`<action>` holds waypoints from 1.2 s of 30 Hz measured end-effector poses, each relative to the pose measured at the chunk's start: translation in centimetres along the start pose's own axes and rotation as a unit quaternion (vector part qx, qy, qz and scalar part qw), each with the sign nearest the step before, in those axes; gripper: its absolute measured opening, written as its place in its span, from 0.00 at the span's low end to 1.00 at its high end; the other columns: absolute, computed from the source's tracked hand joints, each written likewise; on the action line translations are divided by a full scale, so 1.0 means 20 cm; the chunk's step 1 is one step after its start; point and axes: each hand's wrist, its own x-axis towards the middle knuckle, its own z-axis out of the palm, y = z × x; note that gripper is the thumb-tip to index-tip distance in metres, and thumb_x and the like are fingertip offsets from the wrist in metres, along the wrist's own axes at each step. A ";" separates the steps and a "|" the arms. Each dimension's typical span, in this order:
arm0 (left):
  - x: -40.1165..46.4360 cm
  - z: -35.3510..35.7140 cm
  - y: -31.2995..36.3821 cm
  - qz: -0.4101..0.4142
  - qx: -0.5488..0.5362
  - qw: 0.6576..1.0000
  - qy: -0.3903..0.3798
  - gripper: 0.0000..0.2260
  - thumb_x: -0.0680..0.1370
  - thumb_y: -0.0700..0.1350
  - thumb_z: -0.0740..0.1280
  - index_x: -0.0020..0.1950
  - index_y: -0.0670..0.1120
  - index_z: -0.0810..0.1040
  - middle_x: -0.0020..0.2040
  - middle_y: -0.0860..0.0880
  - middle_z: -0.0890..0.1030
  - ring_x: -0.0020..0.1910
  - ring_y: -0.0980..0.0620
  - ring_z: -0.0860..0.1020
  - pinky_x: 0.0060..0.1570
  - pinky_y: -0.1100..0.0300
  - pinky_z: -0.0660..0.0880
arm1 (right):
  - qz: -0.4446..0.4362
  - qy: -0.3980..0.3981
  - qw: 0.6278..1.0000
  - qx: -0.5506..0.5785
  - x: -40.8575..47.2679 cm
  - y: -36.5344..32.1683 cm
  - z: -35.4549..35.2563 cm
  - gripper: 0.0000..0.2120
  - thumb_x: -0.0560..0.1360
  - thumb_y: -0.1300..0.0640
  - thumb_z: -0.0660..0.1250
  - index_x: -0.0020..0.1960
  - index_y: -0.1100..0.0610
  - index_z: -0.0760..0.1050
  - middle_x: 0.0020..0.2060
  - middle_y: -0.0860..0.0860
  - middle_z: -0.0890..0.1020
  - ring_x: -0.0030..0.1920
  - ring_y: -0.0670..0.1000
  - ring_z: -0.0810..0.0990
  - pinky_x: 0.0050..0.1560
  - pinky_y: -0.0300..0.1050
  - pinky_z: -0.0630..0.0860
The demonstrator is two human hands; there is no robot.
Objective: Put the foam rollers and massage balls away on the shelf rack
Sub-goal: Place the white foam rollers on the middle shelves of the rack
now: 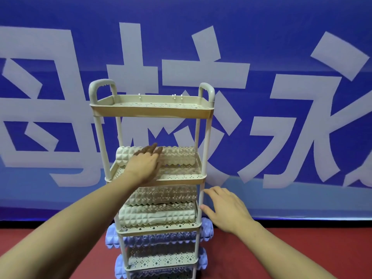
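Note:
A tall beige shelf rack with perforated trays stands in front of me. A cream knobbly foam roller lies along the back of the second tray. My left hand rests flat against its left half, fingers spread, not gripping. Two more cream rollers are stacked on the third tray. Blue rollers lie on the lower trays, their ends sticking out both sides. My right hand hovers open beside the rack's right front post at the third tray. No massage balls are in sight.
The top tray holds nothing, with two loop handles at its ends. A blue banner with large white characters hangs close behind the rack. The floor is red.

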 end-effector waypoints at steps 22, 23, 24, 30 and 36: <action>-0.64 0.74 1.96 0.226 -0.207 0.942 -0.139 0.32 0.79 0.67 0.49 0.73 0.48 0.72 0.72 0.49 0.72 0.71 0.47 0.71 0.68 0.49 0.70 | 0.279 -0.129 0.949 0.063 -1.11 1.15 1.02 0.30 0.80 0.36 0.58 0.77 0.52 0.64 0.69 0.50 0.72 0.69 0.55 0.72 0.70 0.51 0.68; -0.66 0.78 2.08 0.243 -0.207 0.935 -0.154 0.31 0.80 0.66 0.50 0.73 0.48 0.71 0.73 0.49 0.71 0.71 0.47 0.70 0.68 0.49 0.70 | 0.293 -0.142 0.943 0.064 -1.19 1.22 1.08 0.30 0.80 0.37 0.58 0.77 0.52 0.64 0.69 0.51 0.72 0.69 0.56 0.72 0.69 0.51 0.69; -0.67 0.83 2.19 0.258 -0.206 0.928 -0.172 0.30 0.80 0.66 0.51 0.74 0.49 0.69 0.74 0.49 0.70 0.72 0.47 0.69 0.69 0.48 0.69 | 0.306 -0.152 0.937 0.068 -1.28 1.28 1.14 0.30 0.80 0.37 0.59 0.77 0.52 0.64 0.69 0.51 0.72 0.69 0.56 0.72 0.69 0.52 0.69; -0.80 1.10 2.62 0.309 -0.191 0.894 -0.263 0.28 0.81 0.65 0.54 0.76 0.51 0.66 0.74 0.49 0.69 0.70 0.45 0.69 0.69 0.47 0.68 | 0.363 -0.231 0.896 0.111 -1.73 1.55 1.59 0.30 0.78 0.38 0.63 0.73 0.55 0.66 0.68 0.53 0.73 0.67 0.59 0.74 0.66 0.51 0.69; -0.90 1.35 2.71 0.346 -0.165 0.853 -0.355 0.30 0.81 0.65 0.56 0.79 0.51 0.62 0.79 0.50 0.61 0.76 0.45 0.61 0.75 0.46 0.62 | 0.350 -0.323 0.864 0.164 -1.98 1.59 2.10 0.37 0.72 0.37 0.71 0.75 0.51 0.65 0.70 0.51 0.72 0.68 0.57 0.74 0.66 0.50 0.71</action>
